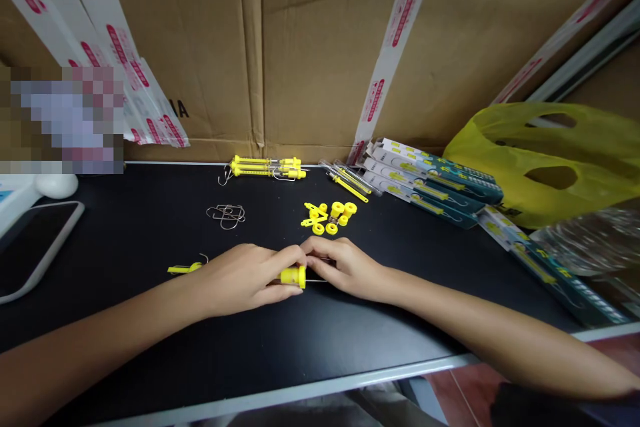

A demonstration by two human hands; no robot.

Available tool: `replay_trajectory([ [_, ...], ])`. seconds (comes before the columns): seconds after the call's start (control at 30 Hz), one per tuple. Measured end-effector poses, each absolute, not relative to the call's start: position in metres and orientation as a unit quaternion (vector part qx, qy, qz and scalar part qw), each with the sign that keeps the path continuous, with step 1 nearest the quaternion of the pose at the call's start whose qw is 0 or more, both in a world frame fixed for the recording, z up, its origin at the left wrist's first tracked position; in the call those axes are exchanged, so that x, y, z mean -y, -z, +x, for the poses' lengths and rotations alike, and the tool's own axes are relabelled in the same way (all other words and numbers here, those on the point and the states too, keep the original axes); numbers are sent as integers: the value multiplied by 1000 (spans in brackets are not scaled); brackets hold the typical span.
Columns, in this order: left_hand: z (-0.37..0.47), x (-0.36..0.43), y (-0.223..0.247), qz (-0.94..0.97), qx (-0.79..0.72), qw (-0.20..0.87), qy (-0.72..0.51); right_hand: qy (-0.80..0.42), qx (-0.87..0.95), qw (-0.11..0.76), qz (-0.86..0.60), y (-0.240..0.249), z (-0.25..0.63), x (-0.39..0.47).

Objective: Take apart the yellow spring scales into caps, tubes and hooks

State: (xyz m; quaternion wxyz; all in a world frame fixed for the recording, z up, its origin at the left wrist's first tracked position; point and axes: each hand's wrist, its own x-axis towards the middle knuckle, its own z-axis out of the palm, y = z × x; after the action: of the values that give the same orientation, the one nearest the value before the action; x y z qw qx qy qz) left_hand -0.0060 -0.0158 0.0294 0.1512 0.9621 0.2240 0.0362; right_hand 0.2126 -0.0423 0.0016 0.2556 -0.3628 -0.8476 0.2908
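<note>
My left hand (240, 283) is wrapped around a spring scale, whose yellow end cap (294, 276) shows past the fingertips. Its tube is hidden in the palm. Close against that end, my right hand (345, 268) pinches a thin metal wire (316, 280) that runs out of the cap; the fingers partly hide it. By my left wrist a yellow strip with a hook (184, 269) sticks out; whether it belongs to the held scale I cannot tell. Loose wire hooks (229, 215) and small yellow caps and parts (331, 217) lie beyond my hands.
At the back lie yellow spring scales (267, 168) and clear tubes with yellow strips (350, 181). Printed boxes (425, 183) and a yellow plastic bag (545, 153) are at right. A phone (40, 250) lies at left. A large cardboard sheet (310, 47) stands behind the black table.
</note>
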Motion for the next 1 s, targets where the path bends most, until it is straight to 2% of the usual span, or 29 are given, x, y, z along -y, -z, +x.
replay_trajectory([
  [0.1,-6,13,-26,968,-202,132,-68,-289,838,246,-392,-2,212,42],
  [0.3,-4,12,-21,971,-222,14,-87,-274,829,253,-416,0,212,41],
  [0.73,-3,15,-15,962,-248,27,-108,-338,788,291,-424,1,212,39],
  [1.0,-1,14,-4,964,-172,-127,-158,-449,693,369,-427,-3,207,30],
])
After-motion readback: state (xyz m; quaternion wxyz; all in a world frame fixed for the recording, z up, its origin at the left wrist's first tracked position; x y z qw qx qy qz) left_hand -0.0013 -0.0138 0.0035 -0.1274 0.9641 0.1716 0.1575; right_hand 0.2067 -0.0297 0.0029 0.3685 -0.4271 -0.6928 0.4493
